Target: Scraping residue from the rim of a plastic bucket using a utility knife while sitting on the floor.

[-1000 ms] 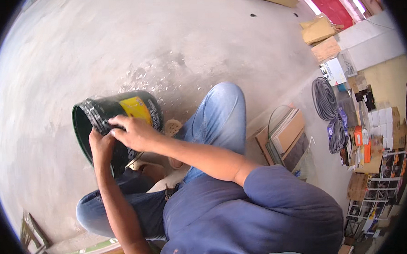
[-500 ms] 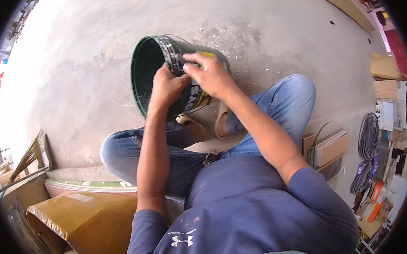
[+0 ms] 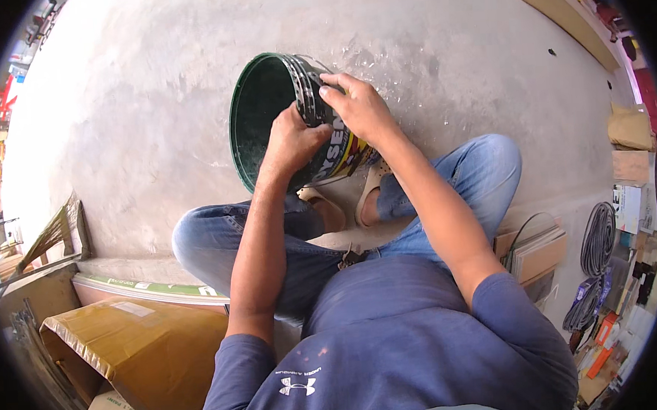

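Note:
A dark green plastic bucket (image 3: 261,119) lies tilted on its side in front of my feet, its mouth facing left. White flecks dot the ridged band (image 3: 305,91) below its rim, and a coloured label wraps the wall. My left hand (image 3: 293,141) grips the rim on the near side, fingers inside the mouth and thumb along the outer wall. Against the ridges, close to the handle's mount, are the bent fingertips of my right hand (image 3: 361,110). Whatever they pinch there is too small or hidden to make out. A thin wire handle (image 3: 334,179) hangs by the wall.
Pale flakes (image 3: 388,75) are scattered on the concrete floor beyond the bucket. A brown cardboard box (image 3: 150,348) and a broom (image 3: 51,234) are at my left. Stacked boards (image 3: 535,257), coiled cable (image 3: 598,239) and assorted goods line the right side.
The bucket appears slightly turned, its mouth showing more toward me. Both hands have stayed at the rim, the right fingertips shifting a little along the ridges. The whole view has moved slightly.

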